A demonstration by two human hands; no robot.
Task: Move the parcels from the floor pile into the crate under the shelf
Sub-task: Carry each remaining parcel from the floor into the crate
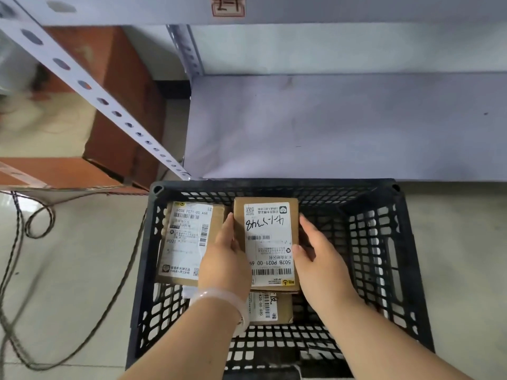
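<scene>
Pale tiled floor [82, 270] carries a black plastic crate [274, 185] at 6 o'clock, its far rim just beside the grey steel shelf unit [329, 127] at 12 o'clock. A dark braided cord [52, 215] loops at 9 o'clock. A brown cardboard box [120, 105] stands at 10 o'clock.

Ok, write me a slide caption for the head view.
Left hand and right hand hold a labelled parcel in the black crate, beside a second parcel and over a third parcel.

A braided cord [52, 218] is looping across the glossy floor tiles [82, 256]. A brown cardboard carton [120, 105] is standing just beyond it
</scene>
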